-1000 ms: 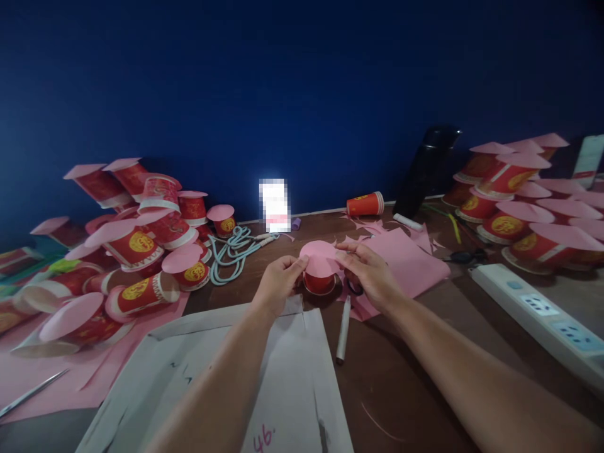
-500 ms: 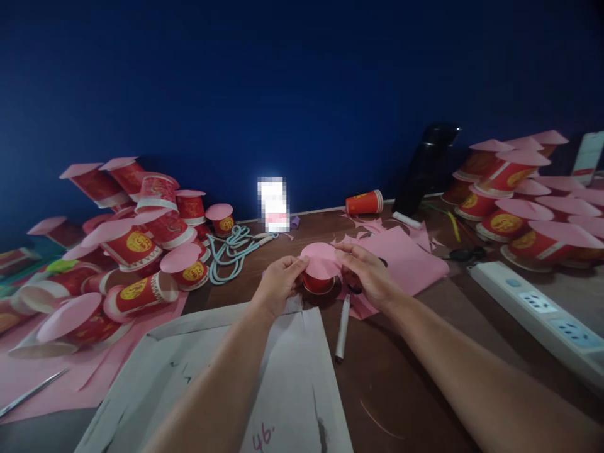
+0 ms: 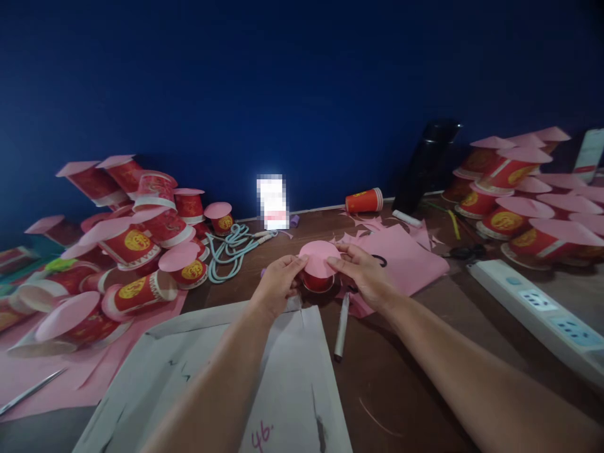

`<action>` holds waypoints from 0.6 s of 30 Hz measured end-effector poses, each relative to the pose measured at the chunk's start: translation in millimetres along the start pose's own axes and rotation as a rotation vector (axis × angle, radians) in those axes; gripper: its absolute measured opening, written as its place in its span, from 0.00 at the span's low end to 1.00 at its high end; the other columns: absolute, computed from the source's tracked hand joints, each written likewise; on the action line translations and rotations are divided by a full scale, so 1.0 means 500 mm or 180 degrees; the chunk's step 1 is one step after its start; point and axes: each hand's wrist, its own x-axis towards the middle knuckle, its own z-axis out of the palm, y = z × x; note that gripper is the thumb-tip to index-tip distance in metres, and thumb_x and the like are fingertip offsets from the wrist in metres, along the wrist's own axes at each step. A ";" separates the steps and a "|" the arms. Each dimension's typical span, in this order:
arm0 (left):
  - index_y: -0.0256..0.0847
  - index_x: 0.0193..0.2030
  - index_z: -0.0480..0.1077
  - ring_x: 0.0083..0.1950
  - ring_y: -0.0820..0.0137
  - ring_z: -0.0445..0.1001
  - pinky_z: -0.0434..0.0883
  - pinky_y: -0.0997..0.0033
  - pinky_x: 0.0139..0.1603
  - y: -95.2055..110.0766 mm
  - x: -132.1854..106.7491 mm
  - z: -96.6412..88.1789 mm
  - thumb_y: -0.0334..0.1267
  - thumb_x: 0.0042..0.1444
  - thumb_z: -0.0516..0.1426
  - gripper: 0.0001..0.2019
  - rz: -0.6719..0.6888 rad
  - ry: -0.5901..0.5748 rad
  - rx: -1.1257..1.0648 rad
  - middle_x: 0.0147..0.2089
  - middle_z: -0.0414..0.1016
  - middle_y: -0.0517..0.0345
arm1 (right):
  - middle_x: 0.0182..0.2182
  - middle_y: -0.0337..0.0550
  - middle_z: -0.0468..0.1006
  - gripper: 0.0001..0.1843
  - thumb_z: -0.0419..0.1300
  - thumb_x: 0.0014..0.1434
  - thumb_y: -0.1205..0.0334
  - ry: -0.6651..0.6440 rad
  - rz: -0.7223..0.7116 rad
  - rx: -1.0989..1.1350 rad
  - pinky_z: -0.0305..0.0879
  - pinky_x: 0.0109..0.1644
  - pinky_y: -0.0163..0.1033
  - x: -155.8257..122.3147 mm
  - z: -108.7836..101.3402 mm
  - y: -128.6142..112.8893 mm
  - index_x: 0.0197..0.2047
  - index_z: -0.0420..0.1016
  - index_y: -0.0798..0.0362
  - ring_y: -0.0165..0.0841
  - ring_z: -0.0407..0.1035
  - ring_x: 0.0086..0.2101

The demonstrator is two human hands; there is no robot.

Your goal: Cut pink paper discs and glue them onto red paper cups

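A red paper cup (image 3: 318,284) stands upside down on the dark table, with a pink paper disc (image 3: 319,257) lying over its base. My left hand (image 3: 282,281) is closed at the disc's left edge, thumb on top. On the right edge, my right hand (image 3: 365,275) pinches the paper with its thumb laid on the disc. The fingers under the disc are partly hidden. A white marker (image 3: 342,327) lies just below my right hand. Behind that hand are a pink paper sheet (image 3: 408,261) and the black handle of scissors (image 3: 380,260), partly covered.
Red cups topped with pink discs are heaped at left (image 3: 136,242) and right (image 3: 512,220). A power strip (image 3: 533,314), a black bottle (image 3: 427,163), a lying cup stack (image 3: 364,201), a coiled blue cable (image 3: 231,255) and a white board (image 3: 212,371) surround the hands.
My right thumb has slid inward, farther onto the pink disc. My left hand keeps its hold at the left edge. The cup stays where it was.
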 end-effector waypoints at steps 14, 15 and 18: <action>0.38 0.25 0.60 0.20 0.82 0.55 0.48 0.83 0.16 -0.007 0.002 -0.001 0.47 0.44 0.65 0.19 0.0085 -0.0124 -0.0226 0.21 0.60 0.65 | 0.28 0.35 0.74 0.24 0.68 0.50 0.54 -0.0025 0.0066 0.0023 0.56 0.23 0.29 -0.003 0.006 -0.005 0.48 0.70 0.53 0.22 0.62 0.20; 0.38 0.25 0.60 0.20 0.82 0.55 0.48 0.84 0.16 -0.007 0.002 -0.001 0.47 0.44 0.65 0.19 0.0074 -0.0110 -0.0217 0.21 0.60 0.65 | 0.28 0.35 0.74 0.24 0.68 0.50 0.54 -0.0021 0.0071 0.0014 0.56 0.23 0.29 -0.003 0.006 -0.004 0.48 0.70 0.53 0.22 0.62 0.20; 0.38 0.25 0.60 0.21 0.81 0.57 0.49 0.84 0.16 -0.008 0.003 -0.001 0.46 0.44 0.65 0.19 0.0043 -0.0047 -0.0228 0.22 0.60 0.65 | 0.28 0.35 0.74 0.23 0.67 0.51 0.53 -0.0014 0.0106 -0.0007 0.56 0.23 0.30 -0.004 0.006 -0.003 0.48 0.71 0.53 0.22 0.62 0.21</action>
